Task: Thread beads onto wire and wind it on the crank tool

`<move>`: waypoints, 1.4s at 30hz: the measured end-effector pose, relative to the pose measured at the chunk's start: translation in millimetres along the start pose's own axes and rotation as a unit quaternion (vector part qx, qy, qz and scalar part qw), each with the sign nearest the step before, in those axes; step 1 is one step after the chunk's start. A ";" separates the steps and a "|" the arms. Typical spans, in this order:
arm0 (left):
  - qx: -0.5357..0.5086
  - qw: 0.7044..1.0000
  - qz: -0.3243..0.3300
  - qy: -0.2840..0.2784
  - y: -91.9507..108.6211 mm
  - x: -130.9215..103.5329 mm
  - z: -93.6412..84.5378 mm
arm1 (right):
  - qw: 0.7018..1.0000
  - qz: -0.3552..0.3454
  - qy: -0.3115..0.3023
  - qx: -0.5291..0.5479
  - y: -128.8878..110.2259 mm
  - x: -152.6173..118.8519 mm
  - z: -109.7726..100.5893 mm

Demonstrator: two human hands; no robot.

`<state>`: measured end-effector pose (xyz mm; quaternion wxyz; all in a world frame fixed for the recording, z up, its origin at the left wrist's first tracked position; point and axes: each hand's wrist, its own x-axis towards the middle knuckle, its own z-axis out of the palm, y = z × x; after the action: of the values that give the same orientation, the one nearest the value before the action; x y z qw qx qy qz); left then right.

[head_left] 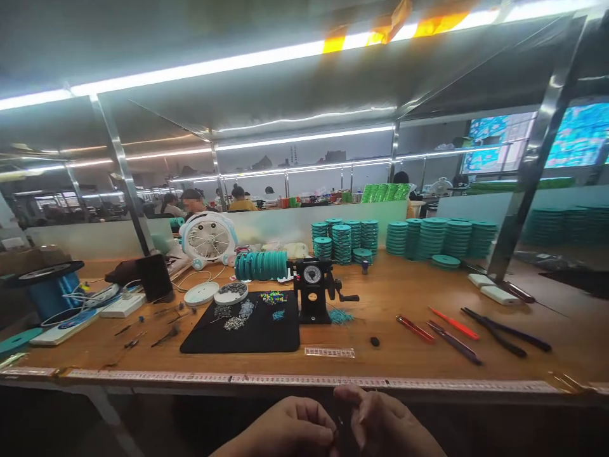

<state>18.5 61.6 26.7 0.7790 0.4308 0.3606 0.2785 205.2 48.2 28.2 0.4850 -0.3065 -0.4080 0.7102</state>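
Black mat (276,340) left of centre likely stops beads (273,297) rolling, while bottom centre, the left hand (291,425) pinches fingers narrowly, contents indistinguishable, and the right hand's (387,416) grip is unclear.

At bottom centre, the lower edge crops the left hand (297,424) and right hand (383,419); the thin thing (340,420) between them is too small to identify. The tape measure (266,380) across the lower frame is unreadable. At far left, a teal disc (18,341) runs out of view; the fan (209,238) partly hides a person (190,194)
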 end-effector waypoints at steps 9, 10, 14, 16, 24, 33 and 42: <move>-0.093 0.994 -0.061 0.001 12.9 15.7 23.6 | 0.851 -0.198 -0.071 -0.481 -27.3 26.5 -14.1; -0.095 0.993 -0.069 0.003 15.2 19.0 26.0 | 0.842 -0.198 -0.089 -0.495 -29.9 33.3 -17.9; -0.125 0.987 -0.105 0.008 20.9 32.6 34.9 | 0.872 -0.186 -0.111 -0.439 -29.5 57.0 -32.9; -0.134 0.984 -0.114 0.001 20.5 38.5 37.6 | 0.884 -0.185 -0.109 -0.416 -25.4 63.5 -38.7; -0.106 0.990 -0.091 0.007 12.4 50.6 38.2 | 0.931 -0.170 -0.094 -0.310 -25.0 64.1 -44.6; -0.049 0.996 -0.067 0.046 14.5 40.6 47.7 | 0.976 -0.126 -0.028 -0.177 -23.8 66.2 -50.3; -0.065 0.996 -0.068 0.011 10.6 40.9 44.1 | 0.993 -0.111 0.018 -0.036 -19.2 71.9 -52.1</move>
<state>76.4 76.4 39.0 0.8184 0.3508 0.3786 0.2525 232.3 134.2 17.2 0.5569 -0.2897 -0.4562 0.6308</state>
